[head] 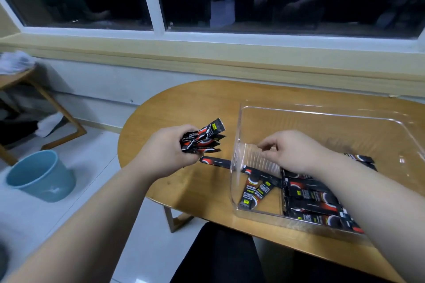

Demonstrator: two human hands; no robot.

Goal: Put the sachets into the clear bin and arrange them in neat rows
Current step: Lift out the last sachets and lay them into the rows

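Observation:
My left hand [166, 150] grips a bunch of black and red sachets [204, 139] above the wooden table, just left of the clear bin [322, 110]. One loose sachet [215, 162] lies flat on the table against the bin's left wall. My right hand [291, 150] reaches over the bin's interior with fingers loosely curled and nothing visible in them. Inside the bin, a row of sachets [310, 200] lies side by side near the front, partly hidden under my right forearm. Two sachets [253, 190] lie askew at the front left corner. Another sachet [361, 158] shows beyond my wrist.
The oval wooden table [184, 108] stands under a dark window. A blue bucket [39, 176] sits on the floor at the left. A second wooden table [34, 89] with crumpled white material stands further left. My dark-clad lap is below the table's near edge.

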